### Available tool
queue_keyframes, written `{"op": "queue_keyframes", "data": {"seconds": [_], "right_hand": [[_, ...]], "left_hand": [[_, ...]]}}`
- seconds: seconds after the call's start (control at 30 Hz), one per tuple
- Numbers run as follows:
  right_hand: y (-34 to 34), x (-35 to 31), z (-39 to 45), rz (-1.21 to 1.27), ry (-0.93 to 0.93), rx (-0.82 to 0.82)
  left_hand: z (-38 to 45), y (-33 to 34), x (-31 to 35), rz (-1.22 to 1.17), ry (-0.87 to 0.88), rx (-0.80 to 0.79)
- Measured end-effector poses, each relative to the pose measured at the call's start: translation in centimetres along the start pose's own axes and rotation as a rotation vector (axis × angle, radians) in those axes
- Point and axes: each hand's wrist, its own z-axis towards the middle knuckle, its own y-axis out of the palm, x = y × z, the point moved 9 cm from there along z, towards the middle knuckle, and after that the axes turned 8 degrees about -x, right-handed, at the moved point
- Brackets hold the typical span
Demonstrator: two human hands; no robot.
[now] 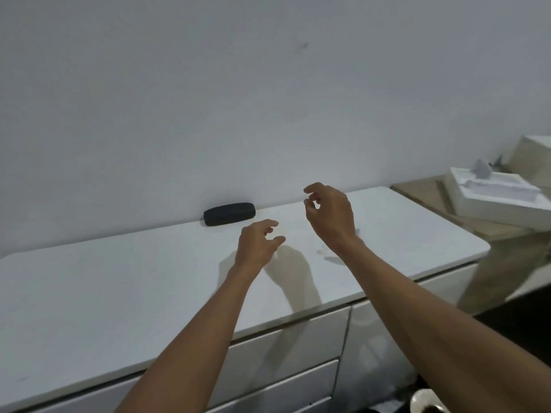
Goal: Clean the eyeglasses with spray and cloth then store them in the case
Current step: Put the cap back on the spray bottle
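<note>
Against the foot of the wall, at the back edge of the white cabinet top (119,281), lies the dark eyeglass case (229,213), closed as far as the view shows. Both hands hang above the top in front of it and hold nothing. The left hand (258,244) is just right of the case and nearer the person, its fingers loosely curled with thumb and forefinger apart. The right hand (329,214) is higher and further right, fingers also loosely bent, the tips of thumb and forefinger close together around nothing I can make out.

No eyeglasses, spray bottle or cloth appear anywhere on the top. With the case shut, my judgement is that the glasses are either already stored or still inside waiting to come out; the picture alone does not settle which.

If the case is to be opened, the risk lies in its place: it sits against the wall, so a one-handed pull at the lid could skid it along the smooth top or tip it rather than open it. A hand steadying it would guard against that.

Much is uncertain. The case's hinge side and seam are too dim to read. A faint mark on the top near the right wrist could be a smear or a reflection. At far right a white foam tray (501,204) on a lower surface is blurred, and the pale round thing at the bottom right corner is cut off by the frame.
</note>
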Motion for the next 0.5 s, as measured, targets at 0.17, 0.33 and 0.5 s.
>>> {"op": "queue_keyframes", "data": {"seconds": [0.17,0.33,0.5], "right_hand": [[-5.8,2.5,-3.4,-0.043,0.034,0.155],[-6.5,6.8,-7.6,0.007,0.162,0.202],[-4.9,10.3,-9.8,0.057,0.291,0.134]], "left_hand": [[-1.7,3.4,2.5,-0.031,0.043,-0.083],[-2.3,7.7,3.9,-0.028,0.067,-0.168],[-2.0,10.7,5.4,0.01,0.082,-0.168]]}}
